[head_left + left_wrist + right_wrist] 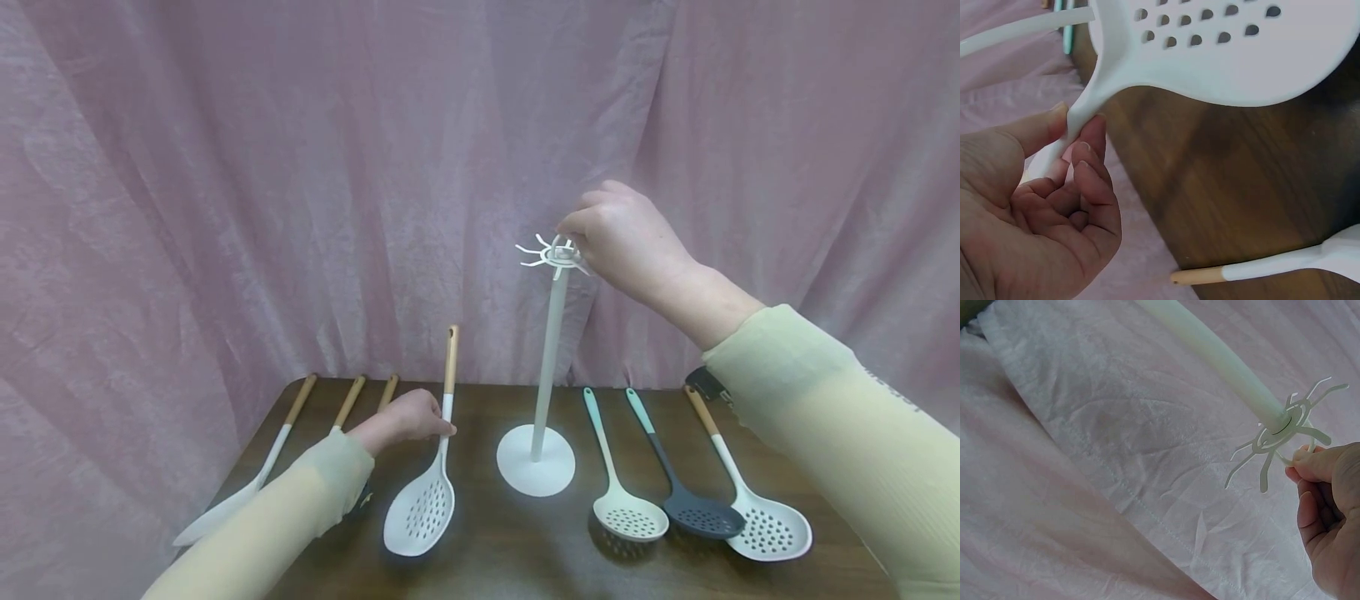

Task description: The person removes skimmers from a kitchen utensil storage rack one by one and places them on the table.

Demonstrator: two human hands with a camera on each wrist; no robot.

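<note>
Seven utensils lie on the dark wooden bench [480,575] and none hangs on the white stand [546,367] yet, so the hanging looks barely begun. Nearest me on the right lie three in a row: a pale green slotted spoon [628,515], a dark grey slotted spoon [701,515] and a white skimmer [768,527]. On the left, the left hand [405,417] pinches the neck of a white slotted spoon [422,512] between thumb and curled fingers, its wood handle tilted up off the bench while the bowl seems to rest low by the surface. Beyond that arm lie a white spatula [225,510] and two more wooden handles [367,398], their heads hidden by the sleeve. Farther back and higher, the right hand [622,237] closes its fingertips on the ring of hooks [553,254] at the top of the stand, apparently steadying or turning it. Behind everything hangs a pink curtain [225,167]. All seven are, I'd judge, left to hang.
</note>
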